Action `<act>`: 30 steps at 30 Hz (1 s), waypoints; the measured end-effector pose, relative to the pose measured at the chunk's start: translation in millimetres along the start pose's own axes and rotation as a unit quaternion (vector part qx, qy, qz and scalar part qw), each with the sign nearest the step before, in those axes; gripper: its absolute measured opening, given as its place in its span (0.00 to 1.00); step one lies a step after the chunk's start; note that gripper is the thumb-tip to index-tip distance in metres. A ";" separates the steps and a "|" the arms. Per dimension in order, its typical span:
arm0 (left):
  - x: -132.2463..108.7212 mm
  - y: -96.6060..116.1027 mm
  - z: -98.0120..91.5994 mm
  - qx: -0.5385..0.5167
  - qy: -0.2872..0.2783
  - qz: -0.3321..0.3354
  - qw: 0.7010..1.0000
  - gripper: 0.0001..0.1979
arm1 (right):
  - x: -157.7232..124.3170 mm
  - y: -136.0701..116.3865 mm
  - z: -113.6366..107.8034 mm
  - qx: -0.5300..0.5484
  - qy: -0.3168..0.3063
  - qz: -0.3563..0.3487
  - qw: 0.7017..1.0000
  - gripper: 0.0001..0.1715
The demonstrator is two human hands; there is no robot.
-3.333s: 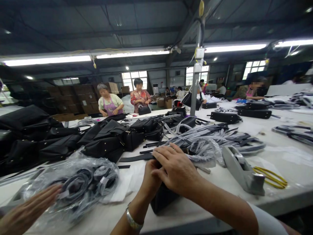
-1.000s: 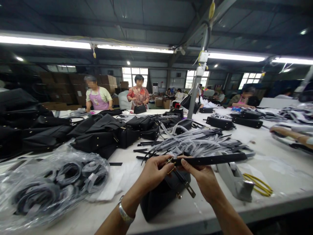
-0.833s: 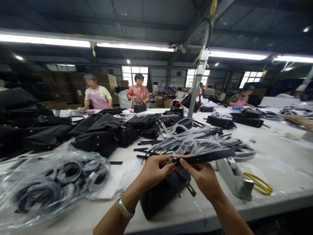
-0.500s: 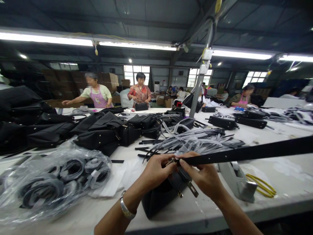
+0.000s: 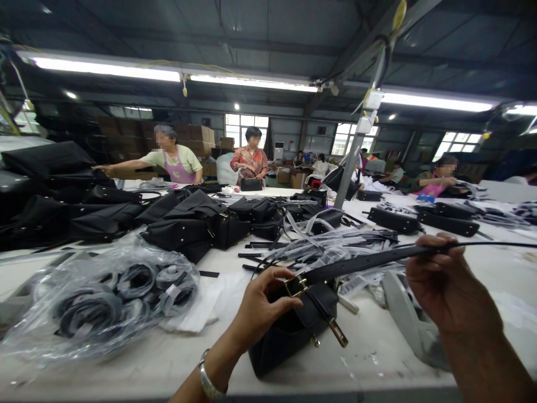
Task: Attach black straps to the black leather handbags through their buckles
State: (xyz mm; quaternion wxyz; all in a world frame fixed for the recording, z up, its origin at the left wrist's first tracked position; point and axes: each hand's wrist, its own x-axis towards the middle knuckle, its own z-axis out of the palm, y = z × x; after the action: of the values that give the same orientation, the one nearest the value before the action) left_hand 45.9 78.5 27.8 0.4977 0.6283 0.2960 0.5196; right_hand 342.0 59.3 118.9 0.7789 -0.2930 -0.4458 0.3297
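A small black handbag (image 5: 289, 333) stands on the white table (image 5: 138, 364) right in front of me. My left hand (image 5: 262, 305) is closed in a pinch on the gold buckle (image 5: 296, 284) of a black strap (image 5: 361, 262) at the bag's top. My right hand (image 5: 448, 285) is closed around the same strap farther along, to the right. The strap stretches taut between both hands and runs on past the right edge. A flap with a gold clasp (image 5: 338, 331) hangs down the bag's front.
A clear plastic bag of coiled straps (image 5: 113, 296) lies at the left. Black handbags (image 5: 184, 224) are piled behind it. Wrapped straps (image 5: 335, 246) heap in the middle, a grey tape dispenser (image 5: 403, 313) sits under my right hand. Other people (image 5: 172, 159) work across the table.
My right hand has slid rightward along the strap, away from the buckle, pulling it out straight. My left hand has kept its pinch on the buckle at the bag.
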 end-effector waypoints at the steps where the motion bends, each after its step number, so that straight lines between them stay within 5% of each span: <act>1: -0.6 -1.6 0.4 0.007 0.022 0.007 1.000 0.17 | 1.0 -0.1 0.7 0.034 0.001 0.005 0.999 0.20; 4: -2.0 -5.8 -0.2 0.027 0.055 0.023 0.998 0.15 | 1.4 -1.5 2.7 0.096 -0.022 0.040 0.994 0.22; 11: -4.8 -11.1 -3.7 0.042 0.076 0.043 0.995 0.13 | -0.4 -9.7 -9.2 -0.144 -0.145 0.036 0.978 0.18; 13: -5.7 -10.0 -1.4 0.043 0.079 0.038 0.995 0.13 | -7.1 -13.9 -2.6 -0.270 -0.205 0.044 0.940 0.18; 17: -6.7 -7.0 5.5 0.043 0.085 0.028 0.995 0.13 | -30.2 -18.9 31.9 -0.471 -0.350 0.005 0.810 0.17; 20: -6.8 -7.2 8.0 0.035 0.086 0.032 0.995 0.13 | -41.5 -14.8 54.0 -0.547 -0.379 -0.007 0.746 0.21; 27: -9.8 -7.9 11.3 0.024 0.080 0.027 0.996 0.14 | -33.6 4.6 72.7 -0.564 -0.434 0.059 0.700 0.19; 30: -8.3 -7.7 13.5 0.031 0.077 0.037 0.996 0.14 | -38.7 11.6 82.8 -0.580 -0.456 -0.026 0.674 0.15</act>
State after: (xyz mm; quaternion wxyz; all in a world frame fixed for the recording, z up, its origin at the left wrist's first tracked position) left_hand 57.5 69.3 18.1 0.4340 0.6122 0.3264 0.5747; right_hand 250.6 49.9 126.5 0.1606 -0.4881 -0.8544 0.0771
